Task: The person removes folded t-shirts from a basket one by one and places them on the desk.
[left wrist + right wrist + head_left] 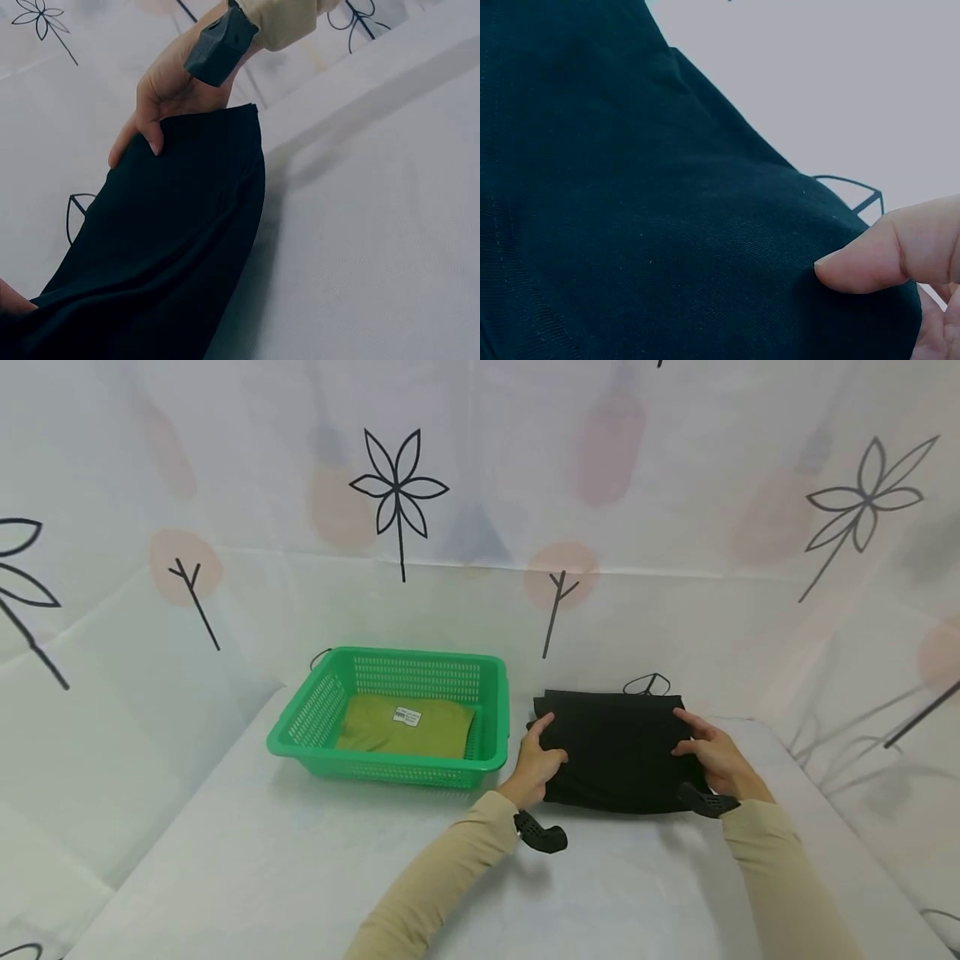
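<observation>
A folded black cloth [611,752] lies toward the right of the table, its near part bulging slightly. At its left side, my left hand [535,768] grips the edge, with the thumb on top. My right hand [720,758] pinches the opposite side between thumb and fingers. The left wrist view shows the right hand [180,90] across the cloth [172,202], thumb over its edge. Close up in the right wrist view, the right thumb [877,259] presses on the dark fabric [667,195]; the fingers are partly hidden beneath.
Left of the cloth stands a green plastic basket [412,770] with slotted walls. Inside it lies a folded olive-green cloth [367,727] bearing a white label [407,717]. A white sheet with drawn flowers [397,487] hangs behind the white table [300,860].
</observation>
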A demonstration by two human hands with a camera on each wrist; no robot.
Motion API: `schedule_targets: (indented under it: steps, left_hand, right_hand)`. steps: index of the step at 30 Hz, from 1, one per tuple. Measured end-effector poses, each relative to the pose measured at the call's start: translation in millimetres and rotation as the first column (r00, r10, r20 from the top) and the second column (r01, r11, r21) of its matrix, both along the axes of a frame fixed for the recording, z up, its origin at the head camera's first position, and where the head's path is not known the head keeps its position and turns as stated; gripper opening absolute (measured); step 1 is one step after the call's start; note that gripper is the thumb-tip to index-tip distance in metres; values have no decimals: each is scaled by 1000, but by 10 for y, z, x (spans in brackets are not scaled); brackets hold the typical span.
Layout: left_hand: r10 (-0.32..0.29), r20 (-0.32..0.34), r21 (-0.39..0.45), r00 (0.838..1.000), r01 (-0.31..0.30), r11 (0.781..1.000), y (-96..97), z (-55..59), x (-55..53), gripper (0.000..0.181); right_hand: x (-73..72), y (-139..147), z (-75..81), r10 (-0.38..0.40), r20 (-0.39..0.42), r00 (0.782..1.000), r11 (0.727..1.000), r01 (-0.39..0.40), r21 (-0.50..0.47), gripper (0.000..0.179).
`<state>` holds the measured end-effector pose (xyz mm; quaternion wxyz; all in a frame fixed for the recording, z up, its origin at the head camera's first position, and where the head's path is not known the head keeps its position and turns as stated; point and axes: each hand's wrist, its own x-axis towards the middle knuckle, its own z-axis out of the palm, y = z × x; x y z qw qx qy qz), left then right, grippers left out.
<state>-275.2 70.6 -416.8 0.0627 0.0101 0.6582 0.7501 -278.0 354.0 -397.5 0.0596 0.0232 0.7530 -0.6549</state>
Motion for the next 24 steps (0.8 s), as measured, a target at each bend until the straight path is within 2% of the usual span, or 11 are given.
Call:
schedule_targets:
  steps: [11,17,24]
  left_hand:
    - [21,28,-40,999,-20,999,-6,-78,-33,76]
    - [13,40,-67,999,-10,998,-18,-113,-62,76]
    - [13,93,-88,996,-4,996,-48,-202,-97,73]
  right_hand:
    - [-45,-1,-80,28,31,999,997,-30,67,85]
    - [-54,7,-146,32,47,998,994,-37,100,86]
    - [-50,25,-219,33,45,998,990,-39,136,85]
